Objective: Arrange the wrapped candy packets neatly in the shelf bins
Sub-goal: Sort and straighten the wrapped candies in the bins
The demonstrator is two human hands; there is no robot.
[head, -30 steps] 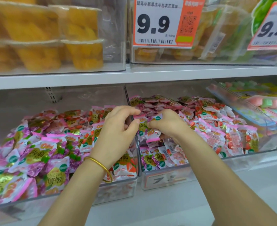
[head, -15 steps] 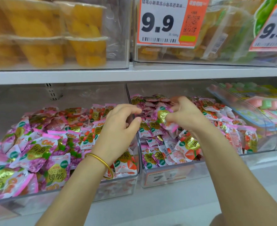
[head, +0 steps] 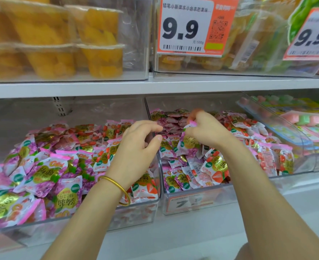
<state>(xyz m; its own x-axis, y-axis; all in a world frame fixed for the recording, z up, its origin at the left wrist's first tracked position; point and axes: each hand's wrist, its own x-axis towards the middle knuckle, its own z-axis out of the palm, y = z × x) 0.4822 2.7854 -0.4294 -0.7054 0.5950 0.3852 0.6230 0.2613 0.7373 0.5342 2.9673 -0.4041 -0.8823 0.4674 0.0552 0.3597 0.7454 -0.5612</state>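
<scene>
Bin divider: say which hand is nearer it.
Left. The left hand hovers right at the divider; the right hand is over the right bin, pinching a packet.

Bare forearms, a thin gold bangle (head: 115, 188) on the left wrist.

Before you, the white lower shelf (head: 295, 192) carries a clear plastic left bin (head: 136, 214) just beside a clear plastic right bin (head: 192, 205), each heaped with pink wrapped candy packets (head: 42, 175).

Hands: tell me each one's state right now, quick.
Left hand: open, loosely curled, holding nothing.
Right hand: pinching a candy packet.
</scene>
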